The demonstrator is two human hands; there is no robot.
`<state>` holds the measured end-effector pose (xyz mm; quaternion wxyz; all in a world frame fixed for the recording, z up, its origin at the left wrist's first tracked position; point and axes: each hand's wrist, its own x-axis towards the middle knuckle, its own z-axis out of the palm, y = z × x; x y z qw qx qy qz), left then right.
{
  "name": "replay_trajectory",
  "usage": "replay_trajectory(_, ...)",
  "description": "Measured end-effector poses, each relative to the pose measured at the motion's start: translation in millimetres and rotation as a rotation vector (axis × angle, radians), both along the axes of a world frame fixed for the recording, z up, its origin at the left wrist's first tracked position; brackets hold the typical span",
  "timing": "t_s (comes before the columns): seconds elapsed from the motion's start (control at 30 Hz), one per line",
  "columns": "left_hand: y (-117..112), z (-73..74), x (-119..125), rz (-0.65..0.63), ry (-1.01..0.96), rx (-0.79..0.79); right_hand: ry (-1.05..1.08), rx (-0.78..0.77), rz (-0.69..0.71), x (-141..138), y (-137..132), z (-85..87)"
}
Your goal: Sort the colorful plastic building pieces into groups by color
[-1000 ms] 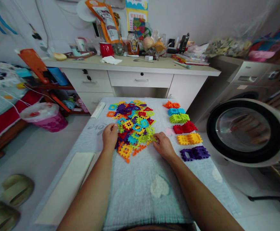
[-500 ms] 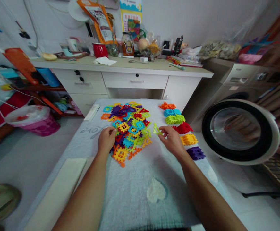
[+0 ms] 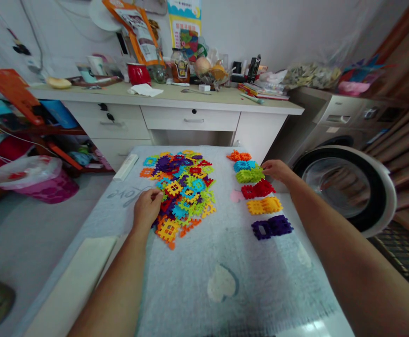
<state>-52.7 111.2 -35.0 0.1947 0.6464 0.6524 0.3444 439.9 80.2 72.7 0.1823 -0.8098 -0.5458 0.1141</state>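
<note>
A heap of colourful plastic interlocking blocks, many with window-like openings, lies on the cloth-covered table. My left hand is at the heap's left edge with fingers curled together; whatever may be in them is hidden. To the right, blocks are grouped by colour: orange, blue, lime green, red, yellow and purple. My right hand pinches a lime green block at the right end of the green row, its fingertips partly covering it.
A white strip-shaped box lies at the table's far left, and a long pale board along the near left. Behind stands a cluttered counter. On the right is a washing machine with its round door open.
My right hand has carried the lime green block from beside the heap rightward and away from me to the green row. My left hand stays by the heap. The view has shifted slightly.
</note>
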Motion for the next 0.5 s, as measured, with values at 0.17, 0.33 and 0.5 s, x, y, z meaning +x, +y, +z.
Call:
replay_trajectory(0.17,2,-2.0,0,0.002,0.011,0.02,0.022,-0.006,0.011,5,2,-13.7)
replay_trajectory(0.33,1,-1.0,1,0.018,0.017,0.009,-0.015,-0.039,0.001,8,4,-18.6)
replay_trajectory(0.5,0,1.4,0,0.005,0.015,-0.016,-0.041,-0.035,0.007,7,3,-14.2)
